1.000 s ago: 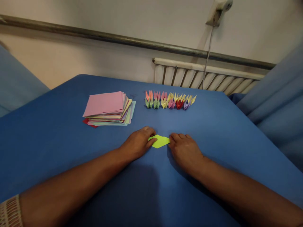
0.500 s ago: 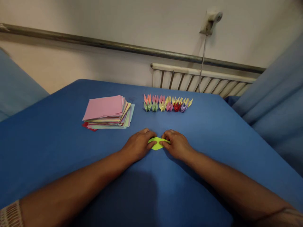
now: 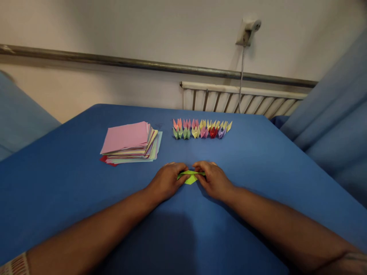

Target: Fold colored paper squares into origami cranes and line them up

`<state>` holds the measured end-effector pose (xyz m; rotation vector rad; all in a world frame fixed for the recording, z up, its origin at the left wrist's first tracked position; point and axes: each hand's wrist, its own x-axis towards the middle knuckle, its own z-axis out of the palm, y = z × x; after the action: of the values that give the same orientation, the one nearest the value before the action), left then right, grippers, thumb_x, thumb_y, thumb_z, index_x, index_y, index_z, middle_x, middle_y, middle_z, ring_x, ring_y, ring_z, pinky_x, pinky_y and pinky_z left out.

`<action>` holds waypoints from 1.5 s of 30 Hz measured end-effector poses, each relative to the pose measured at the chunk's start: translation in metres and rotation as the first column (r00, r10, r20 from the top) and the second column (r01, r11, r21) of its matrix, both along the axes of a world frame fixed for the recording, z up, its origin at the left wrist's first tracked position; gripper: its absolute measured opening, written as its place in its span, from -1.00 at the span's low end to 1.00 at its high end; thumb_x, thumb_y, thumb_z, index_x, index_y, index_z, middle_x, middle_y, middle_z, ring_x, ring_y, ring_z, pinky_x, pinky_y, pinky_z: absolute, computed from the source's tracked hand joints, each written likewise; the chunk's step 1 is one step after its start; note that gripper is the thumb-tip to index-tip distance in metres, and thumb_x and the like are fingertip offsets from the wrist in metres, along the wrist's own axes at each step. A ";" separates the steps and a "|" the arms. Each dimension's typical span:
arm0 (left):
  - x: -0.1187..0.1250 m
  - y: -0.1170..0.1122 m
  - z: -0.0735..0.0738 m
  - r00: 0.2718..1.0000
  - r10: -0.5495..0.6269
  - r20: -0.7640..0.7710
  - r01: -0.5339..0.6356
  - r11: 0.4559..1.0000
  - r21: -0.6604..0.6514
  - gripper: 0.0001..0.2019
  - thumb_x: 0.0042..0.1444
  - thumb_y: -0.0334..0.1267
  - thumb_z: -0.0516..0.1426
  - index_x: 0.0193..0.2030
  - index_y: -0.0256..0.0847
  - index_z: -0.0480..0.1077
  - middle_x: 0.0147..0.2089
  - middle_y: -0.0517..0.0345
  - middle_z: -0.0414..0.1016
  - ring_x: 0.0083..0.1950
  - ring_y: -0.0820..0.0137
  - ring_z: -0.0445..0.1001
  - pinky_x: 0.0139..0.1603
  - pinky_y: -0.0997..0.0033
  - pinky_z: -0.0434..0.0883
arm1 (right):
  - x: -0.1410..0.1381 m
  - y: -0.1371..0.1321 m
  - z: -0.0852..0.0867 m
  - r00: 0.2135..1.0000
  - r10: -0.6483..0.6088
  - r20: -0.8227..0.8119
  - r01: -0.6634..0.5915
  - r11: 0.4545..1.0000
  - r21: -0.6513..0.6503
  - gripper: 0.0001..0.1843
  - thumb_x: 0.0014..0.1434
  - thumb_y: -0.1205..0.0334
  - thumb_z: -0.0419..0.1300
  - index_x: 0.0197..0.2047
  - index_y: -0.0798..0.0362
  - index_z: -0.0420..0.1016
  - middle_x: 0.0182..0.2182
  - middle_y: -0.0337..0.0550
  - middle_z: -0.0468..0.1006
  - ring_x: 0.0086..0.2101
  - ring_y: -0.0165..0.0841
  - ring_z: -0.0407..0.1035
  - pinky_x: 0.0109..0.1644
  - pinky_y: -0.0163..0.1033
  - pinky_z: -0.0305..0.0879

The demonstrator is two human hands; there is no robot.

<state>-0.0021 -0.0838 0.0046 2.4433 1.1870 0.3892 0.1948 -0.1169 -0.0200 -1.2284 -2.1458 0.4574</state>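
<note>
Bright lime, the folded paper [image 3: 190, 180] sat low over the blue table [image 3: 71, 183], ridged behind, blunt flap in front! Left hand [image 3: 167, 179] and right hand [image 3: 215, 180], thumbs closed against fingers, pinched its ends.

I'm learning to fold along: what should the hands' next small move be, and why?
Perhaps press the bright yellow-green folded paper flatter across its middle: the left hand and right hand pinch its opposite ends, and its upper edge appears raised between them.
</note>
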 end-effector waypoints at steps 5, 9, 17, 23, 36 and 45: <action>0.000 -0.003 0.007 1.000 0.008 -0.026 -0.004 0.989 0.146 -0.95 0.15 -0.32 0.09 -0.27 -0.18 0.37 -0.33 0.16 0.45 -0.26 0.32 0.37 -0.24 0.35 0.25 | 0.004 0.002 0.007 0.995 0.043 0.090 -0.058 0.983 0.172 -0.85 0.25 0.41 0.01 -0.19 0.06 0.37 -0.27 -0.11 0.51 -0.22 -0.30 0.34 -0.09 -0.16 0.14; 0.000 -0.001 0.009 0.995 -0.071 -0.075 0.093 0.933 0.348 -0.91 0.13 -0.43 0.05 -0.26 -0.22 0.34 -0.23 0.09 0.46 -0.17 0.29 0.35 -0.09 0.26 0.24 | 0.005 0.003 0.014 0.974 0.008 0.225 -0.073 0.957 0.280 -0.82 0.25 0.44 -0.01 -0.18 0.08 0.39 -0.19 -0.07 0.50 -0.21 -0.28 0.30 -0.05 -0.12 0.09; -0.005 -0.006 0.009 0.967 -0.130 -0.221 0.175 0.964 0.200 -0.88 0.08 -0.47 0.04 -0.26 -0.20 0.31 -0.28 0.11 0.40 -0.22 0.28 0.33 -0.18 0.29 0.26 | -0.002 -0.008 0.020 0.887 0.098 0.451 -0.150 0.985 0.083 -0.79 0.30 0.15 0.07 -0.14 0.11 0.41 -0.18 -0.04 0.48 -0.15 -0.24 0.29 -0.06 -0.12 0.14; -0.018 -0.005 0.013 0.972 -0.215 -0.095 0.225 0.969 0.105 -0.87 0.12 -0.35 0.07 -0.17 -0.17 0.33 -0.20 0.11 0.41 -0.13 0.30 0.36 -0.08 0.29 0.28 | -0.001 -0.008 0.014 0.905 0.070 0.419 -0.101 0.993 0.053 -0.82 0.31 0.21 0.05 -0.17 0.10 0.43 -0.19 -0.07 0.48 -0.18 -0.27 0.28 -0.08 -0.16 0.16; -0.013 0.000 0.000 0.993 -0.119 -0.003 0.119 0.991 0.068 -0.91 0.17 -0.33 0.02 -0.33 -0.19 0.32 -0.24 0.12 0.41 -0.20 0.34 0.36 -0.11 0.31 0.28 | 0.002 -0.012 0.018 0.917 0.110 0.382 -0.155 0.984 0.090 -0.75 0.35 0.24 -0.01 -0.03 0.05 0.44 -0.22 -0.07 0.51 -0.21 -0.29 0.32 -0.12 -0.14 0.14; -0.017 0.002 0.003 0.991 -0.132 0.022 0.132 0.991 -0.002 -0.92 0.16 -0.25 0.09 -0.27 -0.18 0.35 -0.20 0.13 0.41 -0.15 0.33 0.35 -0.08 0.32 0.28 | 0.002 -0.021 0.014 0.856 0.087 0.509 -0.165 0.980 0.109 -0.69 0.34 0.22 0.00 0.07 -0.02 0.45 -0.15 -0.05 0.49 -0.20 -0.24 0.29 -0.14 -0.13 0.16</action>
<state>-0.0190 -0.0820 0.0077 2.4906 1.0093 0.3737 0.1970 -0.1378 -0.0057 -1.2216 -2.6572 0.0155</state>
